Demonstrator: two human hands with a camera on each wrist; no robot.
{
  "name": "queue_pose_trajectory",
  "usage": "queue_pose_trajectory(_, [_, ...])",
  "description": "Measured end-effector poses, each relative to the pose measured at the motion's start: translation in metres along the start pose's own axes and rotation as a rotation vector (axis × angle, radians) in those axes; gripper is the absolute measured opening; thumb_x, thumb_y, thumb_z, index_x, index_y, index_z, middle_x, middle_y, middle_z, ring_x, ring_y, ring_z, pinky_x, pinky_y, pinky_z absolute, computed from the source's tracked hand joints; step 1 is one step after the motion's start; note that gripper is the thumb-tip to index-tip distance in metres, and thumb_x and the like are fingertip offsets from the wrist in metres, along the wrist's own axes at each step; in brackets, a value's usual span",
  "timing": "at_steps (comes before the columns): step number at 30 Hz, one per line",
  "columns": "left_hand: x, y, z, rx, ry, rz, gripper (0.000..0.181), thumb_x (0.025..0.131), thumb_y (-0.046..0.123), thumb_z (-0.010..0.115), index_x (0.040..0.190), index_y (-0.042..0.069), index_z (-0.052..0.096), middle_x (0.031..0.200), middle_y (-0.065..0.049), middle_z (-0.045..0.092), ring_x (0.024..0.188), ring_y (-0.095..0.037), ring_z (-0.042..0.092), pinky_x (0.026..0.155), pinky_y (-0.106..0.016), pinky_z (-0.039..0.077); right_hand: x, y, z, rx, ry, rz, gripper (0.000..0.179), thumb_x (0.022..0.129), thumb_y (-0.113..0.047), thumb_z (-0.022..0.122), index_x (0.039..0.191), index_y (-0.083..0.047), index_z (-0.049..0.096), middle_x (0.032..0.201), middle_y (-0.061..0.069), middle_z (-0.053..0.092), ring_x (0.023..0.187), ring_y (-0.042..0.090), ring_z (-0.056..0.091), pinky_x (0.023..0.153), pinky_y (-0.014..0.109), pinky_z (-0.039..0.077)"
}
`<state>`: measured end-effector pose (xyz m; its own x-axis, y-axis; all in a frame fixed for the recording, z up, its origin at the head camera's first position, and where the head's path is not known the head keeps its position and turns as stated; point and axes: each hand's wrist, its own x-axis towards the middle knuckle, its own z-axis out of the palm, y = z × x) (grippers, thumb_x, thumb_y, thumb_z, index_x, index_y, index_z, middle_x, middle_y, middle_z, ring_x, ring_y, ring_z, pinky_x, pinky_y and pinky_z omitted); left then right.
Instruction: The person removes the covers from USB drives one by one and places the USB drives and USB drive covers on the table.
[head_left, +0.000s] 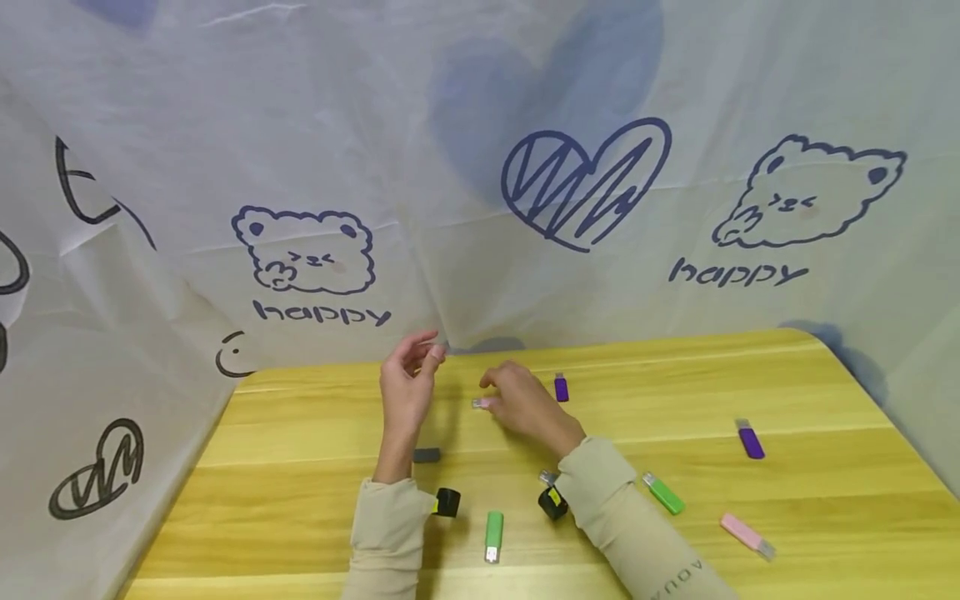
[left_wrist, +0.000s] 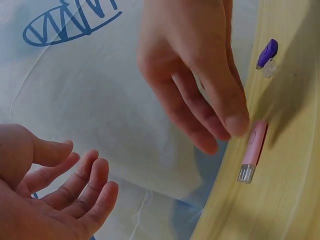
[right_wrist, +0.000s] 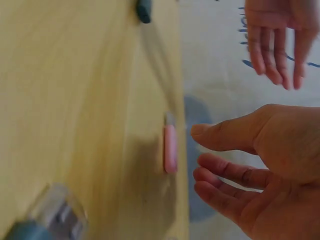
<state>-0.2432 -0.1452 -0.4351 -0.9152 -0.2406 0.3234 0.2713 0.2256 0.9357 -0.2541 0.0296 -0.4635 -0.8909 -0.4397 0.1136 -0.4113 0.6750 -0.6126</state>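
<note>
My right hand point(head_left: 523, 402) hovers over a pink USB stick point(left_wrist: 255, 145) lying on the table. In the right wrist view a gap shows between the loosely bent fingers and that stick point(right_wrist: 170, 150), and nothing is held. My left hand point(head_left: 405, 379) is raised near the far edge, palm turned inward, its fingers relaxed and holding nothing. Below the left hand lies a dark USB stick point(head_left: 427, 455). A purple USB stick point(head_left: 561, 387) lies just beyond the right hand. Another stick point(head_left: 548, 477) is mostly hidden by the right wrist.
On the wooden table point(head_left: 300, 500) lie a green USB stick point(head_left: 493, 533) at the front, another green one point(head_left: 663, 493), a second pink one point(head_left: 746, 533) and a second purple one point(head_left: 750, 440) at the right. A printed cloth point(head_left: 450, 283) hangs behind the far edge.
</note>
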Motion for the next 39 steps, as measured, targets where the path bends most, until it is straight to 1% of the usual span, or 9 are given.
queue_pose_trajectory(4, [0.0,0.002,-0.001,0.008,-0.007,-0.007,0.024,0.099,0.002,0.066,0.123,-0.001,0.068,0.104,-0.022,0.073,0.093,-0.035,0.07,0.072,-0.016,0.05,0.006,0.0,0.006,-0.043,-0.035,-0.006,0.022,0.09,0.003,0.073,0.112,0.002,0.074,0.107,0.015,0.067,0.101,0.031,0.063,0.091,0.045,0.054])
queue_pose_trajectory(8, [0.0,0.004,-0.001,0.002,-0.012,-0.017,0.025,0.1,0.003,0.066,0.125,0.0,0.068,0.105,-0.022,0.073,0.094,-0.035,0.069,0.073,-0.016,0.05,0.011,0.005,0.012,-0.088,-0.031,-0.03,0.019,0.087,0.008,0.073,0.104,0.002,0.074,0.1,0.014,0.067,0.098,0.032,0.063,0.091,0.045,0.054])
queue_pose_trajectory(13, [-0.001,0.003,-0.002,-0.015,-0.012,-0.013,0.025,0.1,0.003,0.066,0.125,-0.001,0.068,0.106,-0.023,0.073,0.095,-0.037,0.069,0.074,-0.016,0.05,0.013,0.006,0.017,-0.094,0.003,-0.068,0.002,0.091,0.004,0.073,0.092,0.002,0.074,0.091,0.012,0.068,0.09,0.031,0.064,0.085,0.044,0.055])
queue_pose_trajectory(16, [-0.002,0.004,-0.002,-0.009,-0.012,-0.019,0.024,0.099,0.001,0.066,0.123,-0.001,0.069,0.105,-0.022,0.073,0.094,-0.036,0.07,0.074,-0.016,0.051,0.012,0.006,0.017,-0.092,0.003,-0.074,0.006,0.093,-0.001,0.074,0.087,0.0,0.073,0.089,0.011,0.068,0.086,0.029,0.064,0.08,0.043,0.055])
queue_pose_trajectory(21, [-0.005,0.006,-0.001,-0.004,-0.037,-0.044,0.022,0.098,-0.001,0.066,0.119,-0.003,0.07,0.105,-0.022,0.073,0.093,-0.034,0.07,0.076,-0.016,0.053,0.004,0.006,0.014,-0.091,0.001,-0.05,0.005,0.094,-0.003,0.073,0.09,0.0,0.073,0.09,0.01,0.069,0.084,0.026,0.064,0.078,0.042,0.055])
queue_pose_trajectory(26, [-0.005,0.005,-0.001,-0.007,-0.051,-0.041,0.022,0.098,-0.002,0.066,0.119,-0.006,0.069,0.104,-0.022,0.073,0.093,-0.035,0.069,0.076,-0.016,0.053,-0.006,0.004,0.007,-0.077,0.076,-0.051,0.005,0.094,-0.002,0.071,0.095,0.0,0.075,0.089,0.007,0.07,0.084,0.024,0.065,0.077,0.04,0.056])
queue_pose_trajectory(32, [-0.003,0.004,0.002,0.021,-0.078,-0.01,0.019,0.098,-0.001,0.067,0.115,-0.007,0.071,0.103,-0.02,0.072,0.092,-0.033,0.07,0.077,-0.017,0.054,-0.023,0.001,-0.007,-0.014,0.197,-0.056,0.008,0.098,-0.007,0.07,0.102,-0.003,0.076,0.092,0.005,0.071,0.08,0.017,0.064,0.072,0.034,0.056])
queue_pose_trajectory(36, [-0.004,0.003,0.005,0.051,-0.112,0.003,0.018,0.098,0.0,0.066,0.114,-0.007,0.072,0.105,-0.019,0.073,0.094,-0.031,0.071,0.077,-0.018,0.055,-0.034,-0.001,-0.022,0.021,0.265,-0.052,0.004,0.095,-0.005,0.073,0.099,-0.004,0.074,0.087,0.003,0.069,0.072,0.013,0.059,0.067,0.032,0.053])
queue_pose_trajectory(39, [-0.005,0.004,0.006,0.051,-0.112,0.007,0.017,0.098,0.0,0.067,0.113,-0.006,0.072,0.105,-0.018,0.073,0.095,-0.031,0.071,0.078,-0.018,0.055,-0.038,0.001,-0.032,0.048,0.3,-0.043,0.006,0.091,-0.002,0.075,0.096,-0.005,0.072,0.085,0.003,0.068,0.071,0.013,0.058,0.065,0.03,0.053])
